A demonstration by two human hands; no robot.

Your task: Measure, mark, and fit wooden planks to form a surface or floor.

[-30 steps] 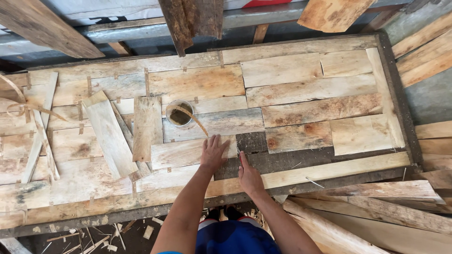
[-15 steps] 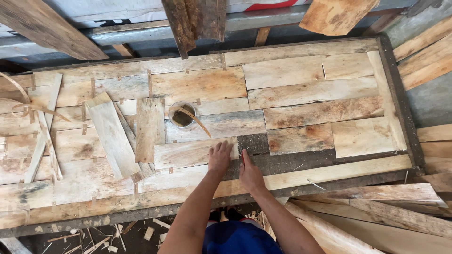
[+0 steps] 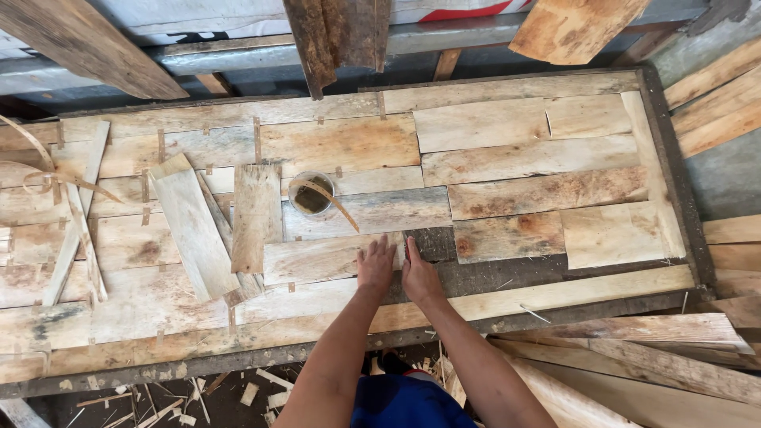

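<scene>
left hand (image 3: 375,268): flat, fingers spread a bit, palm down on the right end of a pale veneer piece (image 3: 329,257); pressing, not clamped on anything.
right hand (image 3: 420,277): just beside the left, thumbs nearly touching, fingers together and flat on the dark bare gap (image 3: 432,242) at the piece's right edge; holds nothing.
far left: thin curled strips (image 3: 36,162) and narrow slats (image 3: 79,230) lying loose over the sheet.
left-centre: two loose boards, one tilted (image 3: 190,226), one upright (image 3: 256,218), resting on top of the patchwork, apart from the hands.
centre: small round pot (image 3: 310,194) w/ a stick (image 3: 337,208) leaning out, near, above the hands.
right: joined veneer pieces (image 3: 547,190) fill the frame (image 3: 674,158) to its dark border; dark strip still bare under them.
step, as i judge: seating the pale piece into the patchwork, edge butted vs. the gap.
next move calls for, prob.: a filler piece sized to the dark gap, edges flush w/ neighbours, no overlap; can't tell if glue is down.
</scene>
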